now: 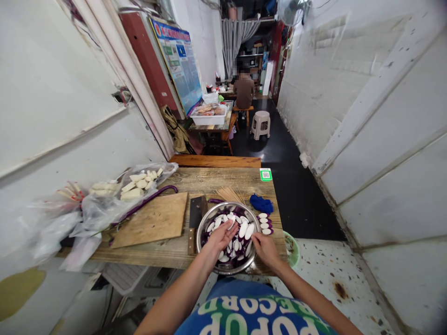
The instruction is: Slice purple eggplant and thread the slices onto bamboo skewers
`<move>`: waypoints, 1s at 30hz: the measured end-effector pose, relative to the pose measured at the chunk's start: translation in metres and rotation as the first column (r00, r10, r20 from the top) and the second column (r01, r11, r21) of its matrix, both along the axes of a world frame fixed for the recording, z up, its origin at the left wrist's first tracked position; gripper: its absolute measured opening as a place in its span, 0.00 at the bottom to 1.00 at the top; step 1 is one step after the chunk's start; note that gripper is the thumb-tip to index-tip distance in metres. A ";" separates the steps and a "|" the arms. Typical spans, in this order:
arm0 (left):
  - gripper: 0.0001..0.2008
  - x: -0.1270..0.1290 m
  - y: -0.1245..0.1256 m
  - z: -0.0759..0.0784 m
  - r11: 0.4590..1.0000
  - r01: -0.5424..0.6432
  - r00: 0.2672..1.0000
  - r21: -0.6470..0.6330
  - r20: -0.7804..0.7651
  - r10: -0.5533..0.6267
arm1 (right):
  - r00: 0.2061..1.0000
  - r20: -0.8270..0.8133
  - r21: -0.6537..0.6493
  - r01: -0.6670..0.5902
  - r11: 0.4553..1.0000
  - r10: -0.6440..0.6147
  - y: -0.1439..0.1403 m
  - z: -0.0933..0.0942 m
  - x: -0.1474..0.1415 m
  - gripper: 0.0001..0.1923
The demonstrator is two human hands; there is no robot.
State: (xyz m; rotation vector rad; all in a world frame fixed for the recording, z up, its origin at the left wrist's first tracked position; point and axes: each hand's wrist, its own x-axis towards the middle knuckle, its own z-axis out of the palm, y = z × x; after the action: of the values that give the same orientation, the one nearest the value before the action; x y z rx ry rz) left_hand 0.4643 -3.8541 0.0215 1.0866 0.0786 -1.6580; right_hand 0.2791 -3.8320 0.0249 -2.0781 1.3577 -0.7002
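A round metal bowl (pixel 201 242) stands at the table's front edge, filled with oval eggplant slices (pixel 224 258) with white flesh and purple skin. Over the bowl, my left hand (pixel 222 235) is closed, palm partly up, with one white slice at its fingertips. My right hand (pixel 267 249) pinches at the bowl's right rim, beside two eggplant slices (pixel 246 230) lined up side by side. They look threaded on a thin skewer, though the stick is hardly visible. Right of the bowl lies a finished row of eggplant slices (pixel 264 221).
Left of the bowl lie a cleaver (pixel 196 211), a cutting board (pixel 157 218), a long whole eggplant (pixel 146 201) and plastic bags with pale cut pieces (pixel 139 184). Bamboo skewers (pixel 230 194) and a blue cloth (pixel 261 204) lie behind it. A person (pixel 243 90) sits farther back.
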 end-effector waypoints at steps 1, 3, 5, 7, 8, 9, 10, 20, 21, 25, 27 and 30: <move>0.05 0.000 0.000 0.000 1.000 0.002 1.000 0.006 -0.001 -0.002 | 1.000 0.000 -0.003 0.001 1.000 -0.001 0.000 0.000 0.000 0.17; 0.06 -0.001 0.000 0.000 1.000 0.004 1.000 0.012 -0.004 -0.004 | 1.000 0.000 -0.009 0.003 1.000 -0.003 -0.001 0.000 0.001 0.16; 0.06 -0.001 0.000 -0.001 1.000 0.010 1.000 0.009 -0.008 -0.010 | 1.000 -0.001 -0.013 0.007 1.000 -0.007 -0.001 -0.001 0.002 0.16; 0.07 -0.001 -0.001 -0.002 1.000 0.018 1.000 0.005 -0.012 -0.018 | 1.000 -0.003 -0.015 0.009 1.000 -0.009 -0.002 -0.002 0.002 0.15; 0.07 -0.001 -0.001 -0.003 1.000 0.023 1.000 0.004 -0.013 -0.023 | 1.000 -0.004 -0.016 0.010 1.000 -0.010 -0.002 -0.002 0.002 0.15; 0.07 0.000 -0.001 -0.004 1.000 0.028 1.000 0.007 -0.014 -0.027 | 1.000 -0.005 -0.017 0.010 1.000 -0.010 -0.002 -0.003 0.001 0.15; 0.07 0.000 -0.001 -0.005 0.999 0.033 0.999 0.010 -0.014 -0.033 | 1.000 -0.005 -0.018 0.008 1.000 -0.008 -0.002 -0.003 0.001 0.15; 0.07 0.002 -0.002 -0.007 0.997 0.064 0.998 0.042 -0.021 -0.063 | 1.000 0.022 -0.019 -0.005 1.000 0.005 -0.002 -0.001 0.005 0.17; 0.07 0.001 -0.002 -0.005 0.997 0.064 0.998 0.048 -0.026 -0.063 | 1.000 0.029 -0.019 -0.004 1.000 0.004 -0.002 -0.001 0.005 0.16; 0.07 0.000 -0.004 0.006 0.994 0.088 0.996 0.066 -0.037 -0.086 | 0.999 0.053 -0.019 0.001 1.000 0.000 -0.003 0.001 0.006 0.16; 0.07 0.000 -0.005 0.010 0.992 0.107 0.994 0.071 -0.030 -0.105 | 0.998 0.062 -0.018 0.004 1.000 -0.003 -0.003 0.000 0.006 0.16; 0.07 -0.002 -0.005 0.014 0.988 0.132 0.991 0.076 -0.025 -0.131 | 0.997 0.073 -0.018 0.018 1.000 -0.017 -0.003 -0.001 0.005 0.16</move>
State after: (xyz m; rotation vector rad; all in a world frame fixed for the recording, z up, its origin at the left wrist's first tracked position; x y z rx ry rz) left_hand 0.4628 -3.8596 0.0357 1.1554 0.0864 -1.7966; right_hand 0.2838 -3.8351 0.0241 -2.0372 1.3352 -0.7904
